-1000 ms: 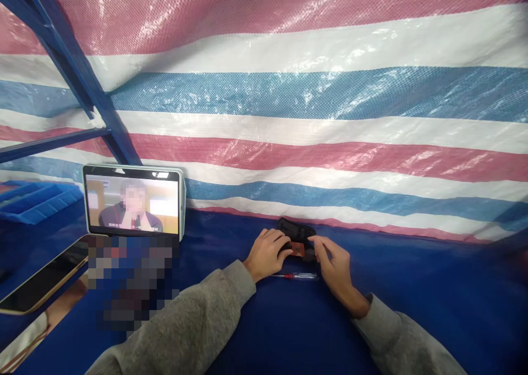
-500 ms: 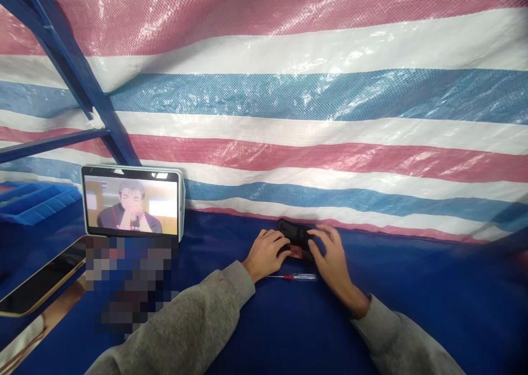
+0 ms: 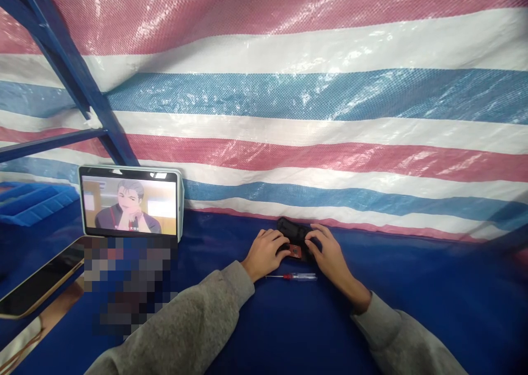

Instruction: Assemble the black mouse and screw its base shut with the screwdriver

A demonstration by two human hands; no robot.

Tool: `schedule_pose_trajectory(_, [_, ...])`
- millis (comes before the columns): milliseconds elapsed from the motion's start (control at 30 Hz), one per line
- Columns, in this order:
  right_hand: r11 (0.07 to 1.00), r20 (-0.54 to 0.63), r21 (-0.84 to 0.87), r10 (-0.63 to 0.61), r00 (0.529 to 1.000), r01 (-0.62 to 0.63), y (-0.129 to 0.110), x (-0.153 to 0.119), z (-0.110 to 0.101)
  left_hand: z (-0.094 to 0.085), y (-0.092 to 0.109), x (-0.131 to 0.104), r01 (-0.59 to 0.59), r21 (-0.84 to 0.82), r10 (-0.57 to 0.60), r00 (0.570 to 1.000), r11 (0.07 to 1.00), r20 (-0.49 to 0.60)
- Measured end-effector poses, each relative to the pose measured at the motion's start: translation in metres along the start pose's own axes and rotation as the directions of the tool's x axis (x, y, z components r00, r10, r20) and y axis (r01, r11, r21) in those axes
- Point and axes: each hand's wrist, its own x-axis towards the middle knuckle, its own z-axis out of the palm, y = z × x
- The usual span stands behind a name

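Note:
A black plastic housing (image 3: 291, 229) with a curved outline lies on the blue table close to the striped sheet. Just in front of it shows a small reddish-brown board (image 3: 295, 251), its edges partly covered by fingers. My left hand (image 3: 266, 252) is closed on the left end of these parts, its thumb beside the board. On the right end, my right hand (image 3: 330, 257) has its thumb and fingertips close together against the black housing; any small piece between them cannot be made out. A screwdriver (image 3: 300, 277) with a clear handle and red collar lies in front of both hands.
A tablet (image 3: 179, 204) playing a cartoon stands at left, with a phone (image 3: 45, 276) near it. Behind are a blue compartment tray (image 3: 37, 216) and a blue metal frame (image 3: 78, 78). Striped sheeting (image 3: 313, 94) hangs along the table's back. One left patch is pixelated.
The fingers of my right hand have drawn together and moved slightly left onto the black housing. My left hand stays nearly in place. The picture on the tablet has changed.

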Motion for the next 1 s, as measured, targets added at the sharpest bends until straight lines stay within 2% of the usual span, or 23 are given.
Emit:
schedule_pose_trajectory(167, [0.999, 0.026, 0.032, 0.017, 0.999, -0.018, -0.004, 0.009, -0.012, -0.003, 0.001, -0.001, 0.005, -0.024, -0.006, 1.000, 1.000, -0.011])
schedule_pose_trajectory(267, [0.995, 0.045, 0.045, 0.090, 0.995, -0.092, -0.012, 0.015, -0.025, -0.008, 0.004, -0.002, 0.033, -0.045, -0.037, 0.995, 0.998, -0.089])
schedule_pose_trajectory(367, [0.980, 0.065, 0.159, 0.107, 0.992, -0.116, -0.023, 0.021, -0.035, -0.010, 0.005, -0.002, 0.049, -0.063, -0.060, 0.981, 0.997, -0.183])
schedule_pose_trajectory(533, [0.873, 0.187, 0.428, 0.169, 0.968, -0.235, -0.037, 0.026, -0.043, -0.008, 0.002, -0.002, 0.008, -0.065, -0.021, 0.980, 0.998, -0.196])
schedule_pose_trajectory(633, [0.838, 0.242, 0.451, 0.217, 0.946, -0.307, -0.039, 0.027, -0.045, -0.008, 0.001, -0.003, -0.019, -0.062, 0.006, 0.977, 0.998, -0.215])
schedule_pose_trajectory(700, [0.847, 0.248, 0.425, 0.231, 0.941, -0.320, -0.038, 0.026, -0.046, -0.008, 0.002, -0.003, -0.035, -0.073, 0.017, 0.973, 0.997, -0.230])
schedule_pose_trajectory(800, [0.935, 0.190, 0.278, 0.171, 0.967, -0.220, -0.036, 0.023, -0.048, -0.009, 0.003, -0.003, -0.030, -0.108, 0.004, 0.972, 0.994, -0.233])
schedule_pose_trajectory(867, [0.994, 0.190, 0.109, 0.010, 0.982, -0.032, -0.036, 0.019, -0.048, -0.009, 0.004, -0.003, -0.028, -0.128, 0.001, 0.979, 0.991, -0.204])
schedule_pose_trajectory(933, [0.983, 0.275, -0.022, -0.168, 0.946, 0.182, -0.036, 0.016, -0.047, -0.009, 0.004, -0.002, -0.044, -0.148, 0.020, 0.987, 0.988, -0.159])
schedule_pose_trajectory(1000, [0.945, 0.368, -0.087, -0.263, 0.892, 0.314, -0.035, 0.014, -0.046, -0.010, 0.003, -0.002, -0.063, -0.173, 0.044, 0.993, 0.983, -0.113])
